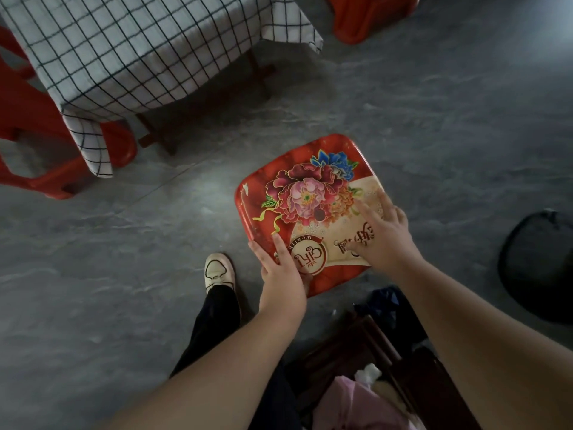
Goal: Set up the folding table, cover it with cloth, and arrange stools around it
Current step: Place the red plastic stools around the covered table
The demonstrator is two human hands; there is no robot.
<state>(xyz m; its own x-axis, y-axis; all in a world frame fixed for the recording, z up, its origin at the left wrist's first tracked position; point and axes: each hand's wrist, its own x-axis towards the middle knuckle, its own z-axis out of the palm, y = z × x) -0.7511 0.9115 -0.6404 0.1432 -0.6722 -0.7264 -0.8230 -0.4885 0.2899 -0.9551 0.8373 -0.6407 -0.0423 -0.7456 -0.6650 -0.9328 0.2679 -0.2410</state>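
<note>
A red stool (297, 193) with a flower print on its seat is below me, over the grey floor. My left hand (280, 270) grips the seat's near left edge, thumb on top. My right hand (383, 235) lies on the near right part of the seat with its fingers spread flat. The folding table (259, 68) stands at the upper left, covered by a white checked cloth (133, 51) that hangs over its corners. Another red stool (40, 144) stands at the table's left side, and a third red stool (369, 13) at the top right.
My shoe (217, 271) and dark trouser leg are left of the held stool. A dark round bag (539, 268) lies on the floor at the right. Dark wooden furniture (366, 352) with pink cloth (356, 405) on it sits at the bottom.
</note>
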